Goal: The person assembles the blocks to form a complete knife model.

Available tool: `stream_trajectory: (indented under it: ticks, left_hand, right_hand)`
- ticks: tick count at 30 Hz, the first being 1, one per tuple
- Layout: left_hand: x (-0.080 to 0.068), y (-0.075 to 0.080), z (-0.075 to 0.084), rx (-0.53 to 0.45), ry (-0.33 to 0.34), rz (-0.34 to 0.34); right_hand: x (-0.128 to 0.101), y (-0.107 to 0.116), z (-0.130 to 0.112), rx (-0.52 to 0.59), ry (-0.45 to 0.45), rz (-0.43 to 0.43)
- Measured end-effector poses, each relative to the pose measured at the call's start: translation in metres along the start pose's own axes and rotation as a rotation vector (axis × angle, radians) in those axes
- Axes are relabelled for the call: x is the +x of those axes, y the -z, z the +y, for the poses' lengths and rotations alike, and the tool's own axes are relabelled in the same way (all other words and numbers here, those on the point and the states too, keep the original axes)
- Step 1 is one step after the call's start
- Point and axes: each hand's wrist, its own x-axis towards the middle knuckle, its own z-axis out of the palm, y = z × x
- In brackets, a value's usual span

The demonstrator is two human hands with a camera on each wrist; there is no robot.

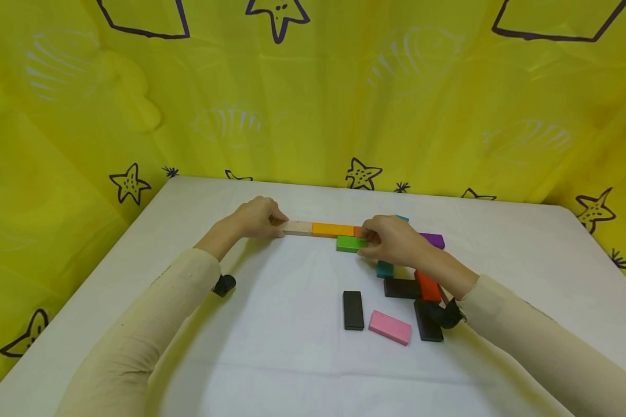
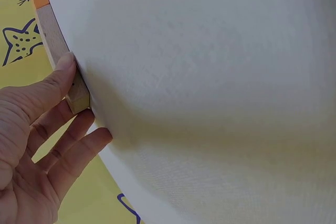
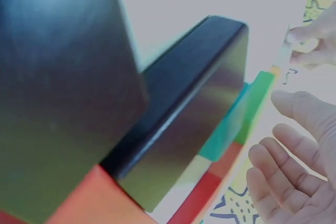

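At the left end of a row of flat blocks, my left hand (image 1: 261, 218) pinches a plain wooden block (image 1: 298, 228). In the left wrist view the thumb lies on this block (image 2: 55, 38) and fingers curl at its near end. A yellow-orange block (image 1: 332, 230) adjoins it. My right hand (image 1: 393, 238) hovers at a green block (image 1: 350, 244) and a red-orange block (image 1: 357, 231), partly covering them. The right wrist view shows its fingers (image 3: 286, 182) loosely bent, with nothing between them and the thumb beside the green block (image 3: 257, 98).
Nearer me lie a black block (image 1: 353, 310), a pink block (image 1: 390, 328) and another black one (image 1: 429, 324) below the right wrist. Teal (image 1: 385, 269), red (image 1: 428, 286) and purple (image 1: 432, 240) blocks surround the right hand. A yellow patterned curtain (image 1: 313, 104) hangs behind the white table (image 1: 271, 347).
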Motion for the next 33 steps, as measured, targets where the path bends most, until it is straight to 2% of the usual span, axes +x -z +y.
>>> stream_trajectory:
  ticks: [7,11,22,29,33]
  left_hand:
    - [0.001,0.002,0.001,0.002,-0.005,0.006]
    - [0.001,0.003,0.001,0.008,-0.011,0.007]
    - [-0.002,0.003,0.005,0.006,-0.017,0.003]
    - [0.001,0.001,0.002,0.017,-0.012,0.006]
    - [0.001,0.0,0.001,0.015,-0.009,0.004]
  right_hand:
    - [-0.018,0.005,-0.006,0.102,0.028,-0.029]
    - [-0.026,0.003,-0.008,0.158,0.074,-0.065]
    - [-0.042,-0.008,-0.004,0.375,0.175,-0.226]
    - [-0.046,-0.011,-0.006,0.39,0.184,-0.307]
    - [-0.048,-0.014,-0.008,0.393,0.219,-0.36]
